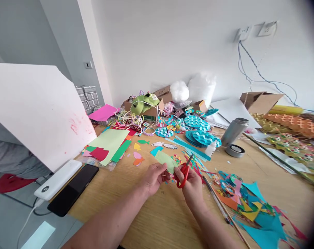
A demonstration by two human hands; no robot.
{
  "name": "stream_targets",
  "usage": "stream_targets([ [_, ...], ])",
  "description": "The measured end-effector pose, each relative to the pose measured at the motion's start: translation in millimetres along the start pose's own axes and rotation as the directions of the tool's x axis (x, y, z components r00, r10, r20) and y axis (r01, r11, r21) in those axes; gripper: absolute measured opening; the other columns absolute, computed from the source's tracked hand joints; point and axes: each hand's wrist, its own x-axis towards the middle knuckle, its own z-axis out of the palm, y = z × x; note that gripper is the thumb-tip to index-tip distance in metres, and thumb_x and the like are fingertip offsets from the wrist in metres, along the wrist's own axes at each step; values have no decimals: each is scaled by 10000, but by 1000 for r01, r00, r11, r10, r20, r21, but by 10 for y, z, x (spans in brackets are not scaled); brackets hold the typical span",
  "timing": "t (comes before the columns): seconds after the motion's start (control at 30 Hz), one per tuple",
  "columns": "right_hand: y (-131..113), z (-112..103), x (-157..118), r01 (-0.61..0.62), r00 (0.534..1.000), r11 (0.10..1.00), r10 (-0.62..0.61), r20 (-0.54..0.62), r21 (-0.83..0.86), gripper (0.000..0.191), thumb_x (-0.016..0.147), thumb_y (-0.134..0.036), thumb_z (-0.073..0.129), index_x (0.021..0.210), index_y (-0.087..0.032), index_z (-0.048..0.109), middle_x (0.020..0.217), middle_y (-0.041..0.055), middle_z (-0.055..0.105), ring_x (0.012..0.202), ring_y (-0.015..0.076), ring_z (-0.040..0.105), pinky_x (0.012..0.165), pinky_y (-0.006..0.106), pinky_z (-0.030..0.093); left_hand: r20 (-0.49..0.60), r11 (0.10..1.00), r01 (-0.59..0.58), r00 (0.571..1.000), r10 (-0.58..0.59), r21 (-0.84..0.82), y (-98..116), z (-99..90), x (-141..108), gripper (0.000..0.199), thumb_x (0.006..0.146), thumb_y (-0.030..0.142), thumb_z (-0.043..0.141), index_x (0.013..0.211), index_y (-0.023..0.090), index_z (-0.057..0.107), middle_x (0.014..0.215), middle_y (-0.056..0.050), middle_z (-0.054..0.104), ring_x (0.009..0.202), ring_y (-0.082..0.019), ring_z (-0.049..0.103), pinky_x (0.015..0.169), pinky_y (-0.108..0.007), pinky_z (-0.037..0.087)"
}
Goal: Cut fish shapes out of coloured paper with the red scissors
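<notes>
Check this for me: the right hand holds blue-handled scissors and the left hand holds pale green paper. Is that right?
Not quite: the scissors have red handles, as the head view shows. The right hand does hold them, and the left hand does hold pale green paper.

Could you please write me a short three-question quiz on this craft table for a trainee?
1. True or false: the right hand holds the red-handled scissors.
2. Which lies nearest the white power bank?
A) glue bottle
B) steel flask
C) black phone
3. Fill in the colour: the left hand holds a piece of light ____ paper.

Key: 1 true; 2 C; 3 green.
</notes>
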Motion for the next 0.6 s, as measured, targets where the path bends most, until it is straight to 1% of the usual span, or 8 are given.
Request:
stream_targets([
  [0.03, 1, 2, -1, 3, 1000, 1000, -2, 20, -21, 355, 691, -473, 738, 664, -164, 563, 570, -24, 530, 503, 105, 440, 482, 220, 368, -2, 999, -6, 1000, 6, 39, -33, -15, -10, 372, 616, 404, 803, 748, 87, 661, 603, -29, 595, 529, -94, 527, 505, -221, 385],
  [0.13, 6, 7, -7, 3, 998, 996, 2, 62, -86, 368, 695, -484, 725, 645, -170, 540, 552, -28, 512, 492, 106, 420, 476, 227, 350, -49, 996, -12, 999, 17, 93, -55, -60, -19, 287, 610, 323, 797, 718, 103, 648, 571, -7, 575, 483, -83, 501, 461, -211, 359],
  [0.23, 22, 8, -12, -24, 996, 993, 34, 84, -116, 381, 682, -494, 732, 643, -171, 533, 549, -23, 511, 506, 115, 430, 484, 231, 347, -97, 993, -29, 994, 40, 113, -14, -95, -1, 276, 613, 324, 777, 724, 112, 638, 578, -7, 581, 450, -82, 484, 421, -210, 347],
  [0.33, 49, 1, -18, -51, 992, 992, 64, 113, -112, 377, 678, -490, 742, 662, -170, 543, 567, -17, 525, 527, 126, 453, 506, 237, 367, -124, 987, -52, 990, 72, 155, 17, -107, 7, 285, 607, 334, 769, 727, 115, 632, 592, -12, 589, 452, -90, 493, 414, -216, 364],
  [0.5, 109, -34, -20, -59, 987, 988, 80, 142, -144, 379, 701, -497, 733, 671, -174, 536, 584, -22, 511, 549, 128, 455, 521, 237, 372, -145, 955, -39, 986, 85, 295, -1, -105, -9, 244, 608, 313, 746, 675, 106, 635, 547, -12, 570, 435, -96, 482, 418, -231, 386],
  [0.6, 136, -49, -10, -61, 981, 978, 95, 168, -201, 386, 730, -522, 702, 691, -172, 544, 600, -15, 520, 555, 132, 461, 527, 244, 375, -183, 952, -41, 978, 101, 304, -10, -116, 2, 226, 592, 290, 745, 657, 105, 634, 533, -12, 571, 418, -92, 472, 401, -226, 367],
])
